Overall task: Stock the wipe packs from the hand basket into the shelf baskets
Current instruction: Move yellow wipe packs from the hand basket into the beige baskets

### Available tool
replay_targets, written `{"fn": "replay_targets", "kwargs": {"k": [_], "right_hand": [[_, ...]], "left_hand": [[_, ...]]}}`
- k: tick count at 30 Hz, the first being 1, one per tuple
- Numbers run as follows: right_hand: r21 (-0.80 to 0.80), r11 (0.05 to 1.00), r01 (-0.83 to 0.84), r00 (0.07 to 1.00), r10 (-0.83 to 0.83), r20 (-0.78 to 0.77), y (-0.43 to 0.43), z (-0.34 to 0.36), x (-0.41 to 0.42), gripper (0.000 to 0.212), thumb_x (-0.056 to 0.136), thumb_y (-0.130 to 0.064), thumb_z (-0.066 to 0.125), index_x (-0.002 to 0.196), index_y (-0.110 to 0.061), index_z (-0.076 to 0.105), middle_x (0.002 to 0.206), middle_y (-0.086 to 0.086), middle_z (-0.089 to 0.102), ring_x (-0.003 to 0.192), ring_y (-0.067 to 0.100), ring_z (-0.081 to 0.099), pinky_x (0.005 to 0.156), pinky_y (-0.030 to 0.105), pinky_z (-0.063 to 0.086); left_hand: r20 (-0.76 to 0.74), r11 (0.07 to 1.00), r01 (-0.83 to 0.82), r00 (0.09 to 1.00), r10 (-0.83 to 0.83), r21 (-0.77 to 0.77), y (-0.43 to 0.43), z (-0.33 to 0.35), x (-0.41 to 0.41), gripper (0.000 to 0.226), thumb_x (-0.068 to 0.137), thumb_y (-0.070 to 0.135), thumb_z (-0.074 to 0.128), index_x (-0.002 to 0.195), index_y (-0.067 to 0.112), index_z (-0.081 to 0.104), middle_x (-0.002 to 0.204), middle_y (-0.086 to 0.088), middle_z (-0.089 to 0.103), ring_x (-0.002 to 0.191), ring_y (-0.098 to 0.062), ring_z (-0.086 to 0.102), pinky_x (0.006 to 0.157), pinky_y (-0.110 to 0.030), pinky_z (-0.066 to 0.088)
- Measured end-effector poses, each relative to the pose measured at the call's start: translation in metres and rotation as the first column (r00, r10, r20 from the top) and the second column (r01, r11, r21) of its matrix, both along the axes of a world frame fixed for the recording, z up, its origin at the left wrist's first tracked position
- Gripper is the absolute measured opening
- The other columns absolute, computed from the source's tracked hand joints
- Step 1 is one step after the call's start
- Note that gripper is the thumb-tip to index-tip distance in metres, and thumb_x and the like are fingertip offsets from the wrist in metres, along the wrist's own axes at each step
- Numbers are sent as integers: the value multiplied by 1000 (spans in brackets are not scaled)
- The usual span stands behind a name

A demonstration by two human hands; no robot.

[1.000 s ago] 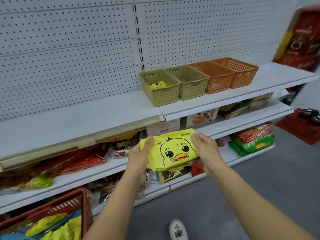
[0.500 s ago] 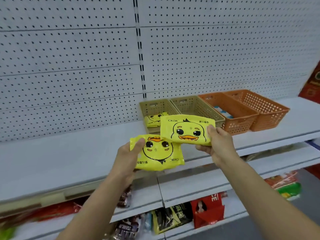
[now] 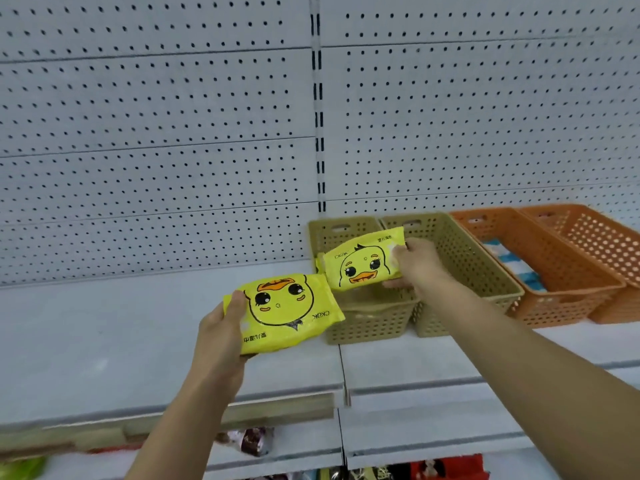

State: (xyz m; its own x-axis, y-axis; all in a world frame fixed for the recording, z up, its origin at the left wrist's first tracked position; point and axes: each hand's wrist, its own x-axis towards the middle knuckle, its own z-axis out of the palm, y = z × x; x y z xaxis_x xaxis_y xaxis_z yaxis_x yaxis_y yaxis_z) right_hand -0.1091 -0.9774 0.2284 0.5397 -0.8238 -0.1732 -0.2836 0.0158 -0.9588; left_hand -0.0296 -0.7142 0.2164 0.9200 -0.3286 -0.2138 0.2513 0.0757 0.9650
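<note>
My left hand (image 3: 221,327) grips a yellow duck-face wipe pack (image 3: 287,311) by its left end, above the white shelf (image 3: 121,334), just left of the baskets. My right hand (image 3: 415,263) holds a second yellow duck wipe pack (image 3: 363,263) by its right end, over the left tan basket (image 3: 367,323). An edge of another yellow pack shows behind it inside that basket. The second tan basket (image 3: 478,271) stands right beside it. The hand basket is out of view.
Two orange baskets (image 3: 561,292) stand to the right on the same shelf; the nearer one holds blue-and-white packs (image 3: 519,268). White pegboard (image 3: 156,133) backs the shelf. Lower shelves with packaged goods (image 3: 249,441) run below.
Both hands moved forward and up toward the shelf. The right pack went from in front of the tan baskets to over the left one. The left pack rose beside it.
</note>
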Motion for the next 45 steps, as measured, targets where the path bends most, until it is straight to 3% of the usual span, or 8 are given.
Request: {"fn": "replay_targets", "kwargs": {"k": [13,19,26,29,34,37,41,45], "right_hand": [[-172,918,-357,785,195,-588,-30,-29,69,46,97,-3,42,140,5,32,125,21,53,111,32,56,86,37,49],[-508,458,-730,583,28,-812,-27,-50,62,75,84,-6,60,146,-3,19,150,21,21,139,37,20,112,40,26],[12,397,-918,117,298,-947,-31,-59,63,50,94,-13,39,144,-13,33,149,11,34,133,31,38,110,42,35],[-12,431,-902,191,373,-908,-34,-51,63,50,95,-13,39,145,-14,35,149,10,37,131,28,42,106,36,38],[-251,820,-515,853,460,-248,-38,-8,56,39,100,-42,37,134,-28,50,140,-1,51,123,16,51,105,37,41],[-317,735,-599,789,608,-82,-42,24,57,41,95,-51,44,131,-35,54,136,-15,53,120,1,48,102,25,38],[-272,532,-802,597,711,-370,-51,39,67,46,73,-50,76,116,-39,64,114,-16,68,105,4,63,96,32,48],[-199,571,-796,604,739,-297,-63,32,65,27,75,-27,80,100,-20,71,91,-3,75,81,15,72,76,34,58]], "left_hand": [[-70,988,-150,987,146,-45,-31,1,41,28,102,30,44,115,12,63,103,-8,70,85,-25,66,64,-34,52],[-80,986,-157,985,152,-62,-38,-1,49,27,102,30,44,114,14,63,101,-5,71,84,-22,67,60,-31,52],[-101,985,-153,984,145,-78,-52,-1,55,32,103,36,41,114,16,63,107,-6,71,91,-24,68,66,-35,53],[-98,992,-103,990,96,-67,-63,1,56,39,104,41,36,115,17,63,105,-6,72,93,-24,69,66,-34,54],[-35,999,27,999,-29,-33,-85,3,57,41,104,43,32,105,20,66,93,-2,76,82,-20,73,62,-31,56],[-15,992,125,992,-125,16,-106,6,57,41,103,44,34,104,19,67,92,-3,77,83,-20,73,64,-33,57],[42,973,215,975,-219,80,-138,10,60,41,101,46,39,104,16,67,102,-10,74,91,-27,71,75,-39,57],[178,950,250,942,-283,187,-150,9,65,34,102,45,36,100,38,69,101,6,73,89,-10,70,70,-27,55]]}}
